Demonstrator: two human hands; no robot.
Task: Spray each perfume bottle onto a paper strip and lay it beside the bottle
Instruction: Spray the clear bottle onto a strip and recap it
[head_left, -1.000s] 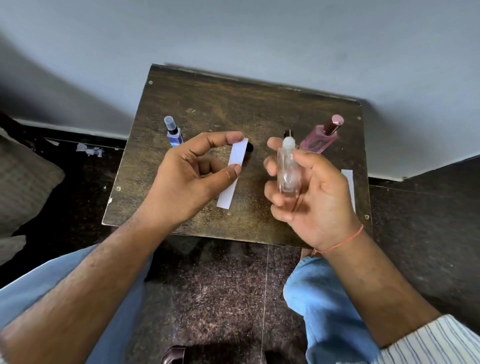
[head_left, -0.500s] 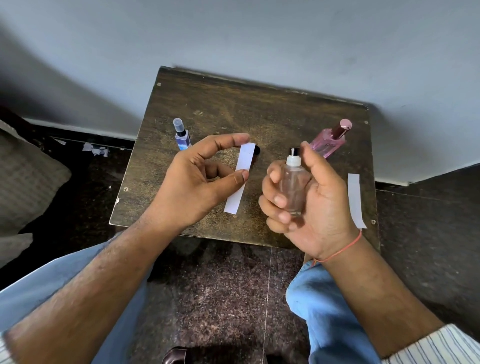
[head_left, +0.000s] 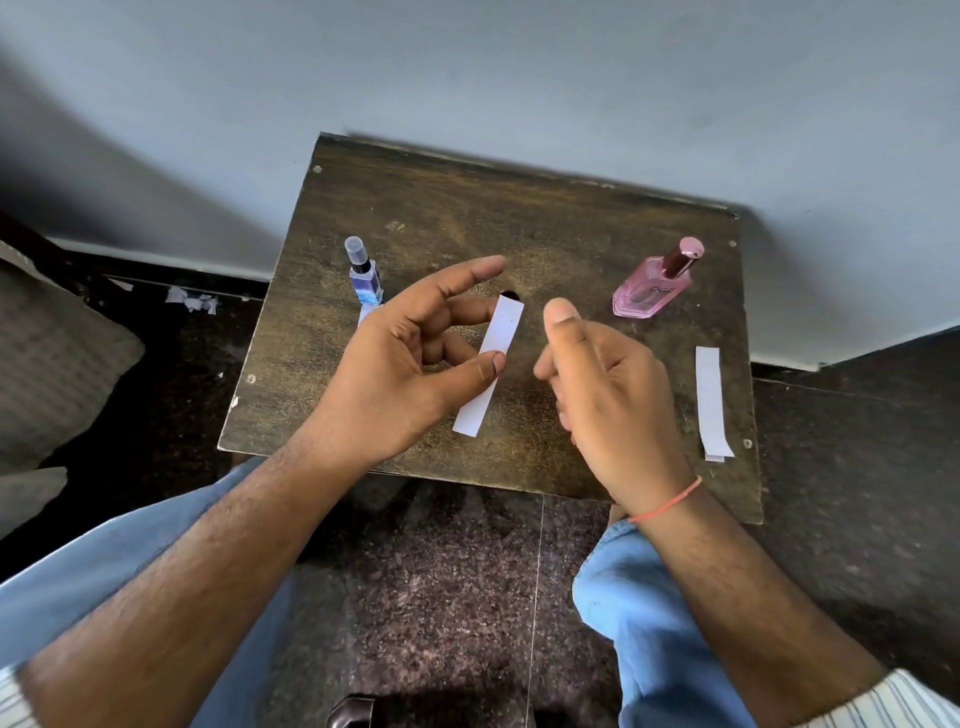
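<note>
My left hand (head_left: 410, 364) pinches a white paper strip (head_left: 503, 325) between thumb and fingers above the small wooden table (head_left: 571, 223). Just right of the strip, my right hand (head_left: 608, 384) has its thumb raised and its fingers curled inward. The clear bottle it held a moment ago is hidden behind it. A blue bottle (head_left: 366, 275) with a clear cap stands at the left, a bit of paper (head_left: 366, 314) at its foot. A pink bottle (head_left: 652, 291) lies tilted at the right.
Spare white strips (head_left: 711, 400) lie near the table's right edge. A small black cap (head_left: 511, 296) sits on the table behind the held strip. My knees in blue jeans are below the table's front edge. The wall is close behind, and paper scraps (head_left: 192, 300) lie on the floor to the left.
My right hand has turned, so the clear bottle that showed in its fingers is now out of sight behind it. My left hand still holds the strip in about the same place.
</note>
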